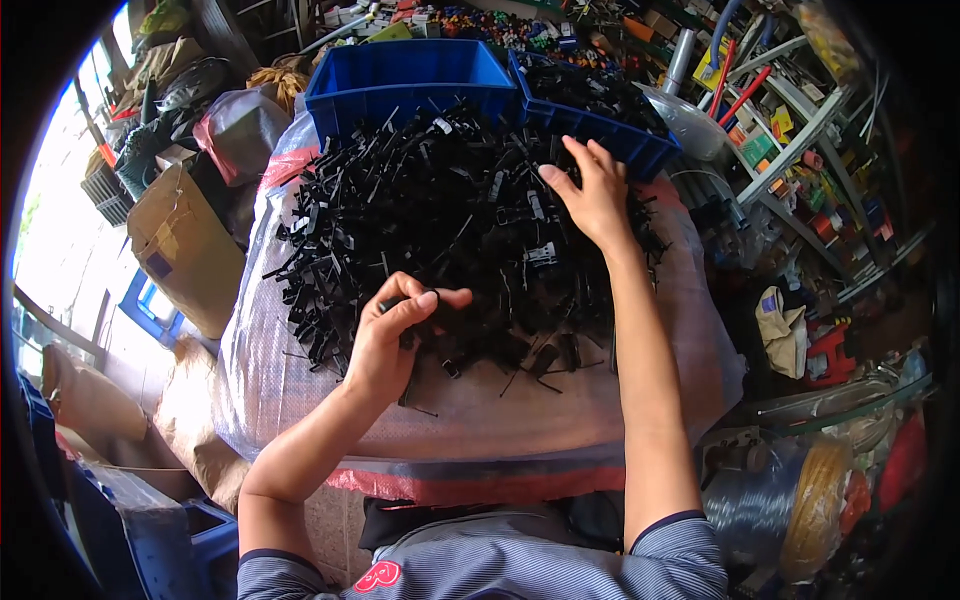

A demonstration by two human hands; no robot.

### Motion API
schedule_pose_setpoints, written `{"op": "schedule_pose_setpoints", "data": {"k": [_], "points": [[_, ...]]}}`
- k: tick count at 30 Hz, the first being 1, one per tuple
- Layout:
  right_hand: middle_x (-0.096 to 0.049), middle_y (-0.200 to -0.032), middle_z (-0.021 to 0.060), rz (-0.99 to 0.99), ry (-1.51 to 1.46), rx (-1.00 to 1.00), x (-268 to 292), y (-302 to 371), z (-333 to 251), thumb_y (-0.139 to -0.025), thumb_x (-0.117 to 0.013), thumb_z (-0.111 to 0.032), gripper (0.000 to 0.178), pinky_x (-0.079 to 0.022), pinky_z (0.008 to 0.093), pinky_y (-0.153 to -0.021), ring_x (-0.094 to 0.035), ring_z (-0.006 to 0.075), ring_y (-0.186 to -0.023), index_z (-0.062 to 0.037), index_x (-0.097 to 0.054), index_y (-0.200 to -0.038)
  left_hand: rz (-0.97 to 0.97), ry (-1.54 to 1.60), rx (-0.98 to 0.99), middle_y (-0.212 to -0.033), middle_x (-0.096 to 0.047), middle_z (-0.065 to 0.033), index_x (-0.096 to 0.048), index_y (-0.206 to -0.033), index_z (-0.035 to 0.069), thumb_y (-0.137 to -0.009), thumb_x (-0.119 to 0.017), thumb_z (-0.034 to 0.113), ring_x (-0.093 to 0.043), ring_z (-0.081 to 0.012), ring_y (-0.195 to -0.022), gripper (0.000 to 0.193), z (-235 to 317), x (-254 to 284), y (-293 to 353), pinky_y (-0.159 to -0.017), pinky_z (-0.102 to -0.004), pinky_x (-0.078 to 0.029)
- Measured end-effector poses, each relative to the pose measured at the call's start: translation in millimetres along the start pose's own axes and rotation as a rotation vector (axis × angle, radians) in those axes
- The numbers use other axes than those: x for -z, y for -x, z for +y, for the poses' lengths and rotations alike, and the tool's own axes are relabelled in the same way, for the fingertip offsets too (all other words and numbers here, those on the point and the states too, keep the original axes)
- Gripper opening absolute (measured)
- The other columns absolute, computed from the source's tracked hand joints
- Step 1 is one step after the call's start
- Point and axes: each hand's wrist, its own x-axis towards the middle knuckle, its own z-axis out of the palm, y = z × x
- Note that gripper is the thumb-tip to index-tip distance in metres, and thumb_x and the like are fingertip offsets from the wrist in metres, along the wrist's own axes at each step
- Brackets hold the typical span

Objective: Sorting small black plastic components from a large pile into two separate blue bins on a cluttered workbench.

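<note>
A wide heap of small black plastic parts (430, 220), many with thin stems or strips, covers most of the table in front of me. At the heap's near left edge, my left hand (385, 335) is curled around a small black part (390, 304), its index finger pointing right. Most of that part is hidden by the fingers. My right hand (597, 195) is over the heap's far right side, close to the filled blue bin. Its fingers and thumb are apart, and I see nothing held in it.
An upright blue bin (412, 122) stands behind the heap; beside it, another blue bin (600, 128) holds black parts. Translucent sheeting (480, 425) covers the table. A cardboard box (185, 245) stands left. Metal racking (790, 165) and a spool (800, 510) are right.
</note>
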Motion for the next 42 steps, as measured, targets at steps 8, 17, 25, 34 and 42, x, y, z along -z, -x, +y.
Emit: {"op": "schedule_pose_setpoints", "data": {"k": [8,17,25,34,42], "points": [[-0.052,-0.082,0.0071,-0.056,-0.185,0.199,-9,42,-55,-0.069,-0.063,0.001,0.029,-0.042,0.0351,-0.076,-0.047,0.0268,-0.083,-0.0098,-0.061,-0.096,-0.033,0.173,0.209,-0.082,-0.056,-0.0066,-0.051,-0.110,0.009,-0.085,-0.054,0.017,-0.063,-0.0235,-0.078,0.027,8,13,-6,-0.066,-0.0345,-0.053],[-0.061,-0.083,0.0051,-0.250,-0.667,0.237,27,85,-88,-0.076,-0.062,0.004,0.021,-0.047,0.0275,-0.068,-0.055,0.0174,-0.078,-0.0031,-0.063,-0.096,-0.066,0.225,0.240,-0.090,-0.059,-0.0116,-0.051,-0.090,0.005,-0.078,-0.058,0.002,-0.063,-0.0230,-0.075,0.014,2,16,-7,-0.074,-0.0393,-0.054],[-0.060,-0.105,0.0107,-0.549,-1.827,-0.603,50,83,-62,-0.080,-0.063,0.001,0.023,-0.051,0.0310,-0.085,-0.058,0.0159,-0.097,-0.0045,-0.060,-0.102,-0.116,-0.143,0.030,-0.085,-0.059,-0.0059,-0.058,-0.099,0.001,-0.077,-0.066,0.001,-0.061,-0.0166,-0.075,0.023,6,7,-5,-0.075,-0.0269,-0.047],[-0.059,-0.104,0.0108,-0.511,-2.158,-0.874,52,110,-99,-0.084,-0.057,0.002,0.016,-0.055,0.0323,-0.083,-0.061,0.0203,-0.092,-0.0041,-0.058,-0.099,-0.105,-0.368,0.098,-0.086,-0.062,-0.0039,-0.061,-0.104,0.001,-0.081,-0.068,0.016,-0.056,-0.0099,-0.070,0.028,3,11,-3,-0.069,-0.0240,-0.045],[-0.059,-0.092,0.0071,-0.424,-1.259,-0.078,56,102,-91,-0.085,-0.059,-0.001,0.006,-0.047,0.0234,-0.067,-0.059,0.0136,-0.079,-0.0034,-0.061,-0.090,-0.174,-0.056,0.227,-0.082,-0.062,-0.0094,-0.059,-0.098,-0.002,-0.085,-0.061,0.014,-0.056,-0.0143,-0.066,0.020,9,1,0,-0.067,-0.0253,-0.044]]}}
